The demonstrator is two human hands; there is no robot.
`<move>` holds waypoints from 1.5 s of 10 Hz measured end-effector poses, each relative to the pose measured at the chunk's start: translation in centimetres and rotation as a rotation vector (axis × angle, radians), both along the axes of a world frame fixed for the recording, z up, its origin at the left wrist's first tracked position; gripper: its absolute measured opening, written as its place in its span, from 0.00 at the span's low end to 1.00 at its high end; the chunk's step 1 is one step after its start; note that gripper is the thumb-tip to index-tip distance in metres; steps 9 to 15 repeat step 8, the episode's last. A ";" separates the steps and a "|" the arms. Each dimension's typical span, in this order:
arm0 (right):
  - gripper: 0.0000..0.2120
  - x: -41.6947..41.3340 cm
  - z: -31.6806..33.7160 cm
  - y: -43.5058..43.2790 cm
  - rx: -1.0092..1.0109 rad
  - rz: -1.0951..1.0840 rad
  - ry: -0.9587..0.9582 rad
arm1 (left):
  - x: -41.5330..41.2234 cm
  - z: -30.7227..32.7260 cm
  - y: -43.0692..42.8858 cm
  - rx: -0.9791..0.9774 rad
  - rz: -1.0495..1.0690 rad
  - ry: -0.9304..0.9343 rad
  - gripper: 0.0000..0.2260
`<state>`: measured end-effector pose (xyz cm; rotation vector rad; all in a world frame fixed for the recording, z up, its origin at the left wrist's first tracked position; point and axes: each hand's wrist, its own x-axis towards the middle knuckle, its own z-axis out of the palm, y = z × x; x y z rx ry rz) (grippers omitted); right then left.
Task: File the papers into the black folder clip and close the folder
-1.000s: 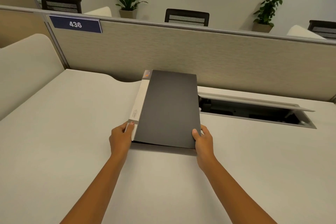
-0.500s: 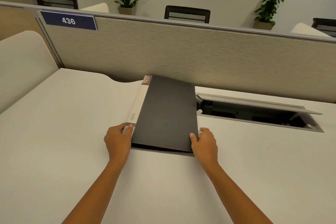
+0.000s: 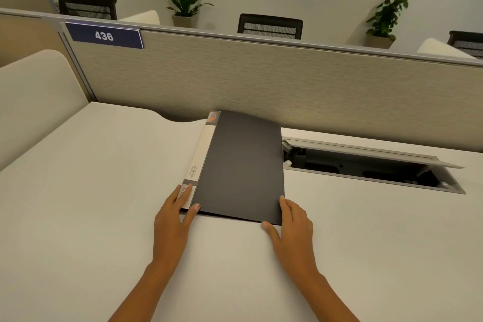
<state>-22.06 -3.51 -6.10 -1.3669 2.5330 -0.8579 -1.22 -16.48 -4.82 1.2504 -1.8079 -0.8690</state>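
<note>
The black folder lies shut on the white desk, its pale labelled spine on the left and its far end near the partition. No papers or clip show. My left hand rests at the near left corner, with fingertips lying on the spine label. At the near right corner my right hand lies flat on the desk, thumb at the near edge and forefinger along the right edge. Neither hand grips the folder.
A grey partition with a "436" sign runs behind the folder. An open cable hatch is sunk in the desk just right of the folder. A cream side panel stands at the left.
The folder has come down flat onto the desk and slid slightly away. Both hands have loosened from gripping its near corners to resting beside and on them.
</note>
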 end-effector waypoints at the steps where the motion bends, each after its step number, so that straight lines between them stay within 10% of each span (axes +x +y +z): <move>1: 0.31 -0.3 0.1 -0.6 -0.009 -0.004 -0.031 | -0.1 -0.2 -0.3 -0.060 0.010 -0.068 0.23; 15: 0.30 1.4 1.8 2.4 -0.015 -0.042 -0.105 | -1.4 1.1 4.4 -0.232 0.106 -0.341 0.24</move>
